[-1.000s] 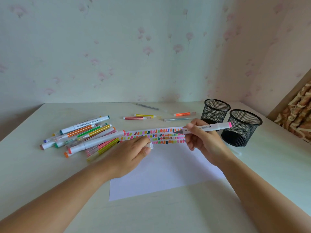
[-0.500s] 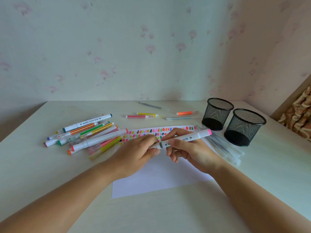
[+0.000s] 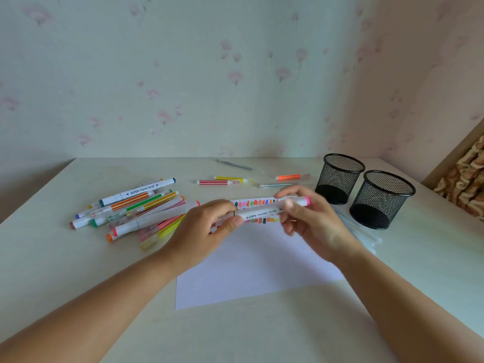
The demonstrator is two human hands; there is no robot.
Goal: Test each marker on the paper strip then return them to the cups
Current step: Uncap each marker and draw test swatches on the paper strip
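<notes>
Together, we held the pink-ended marker (image 3: 258,212) level just over the paper strip (image 3: 251,203). Our left hand (image 3: 207,231) pinched its 9 o'clock end between thumb and fingers, while our right hand (image 3: 314,221) curled its fingers around the 3 o'clock end. The far mesh cup (image 3: 339,179) and near mesh cup (image 3: 381,203) stood at 3 o'clock of that hand, apart from it.
</notes>
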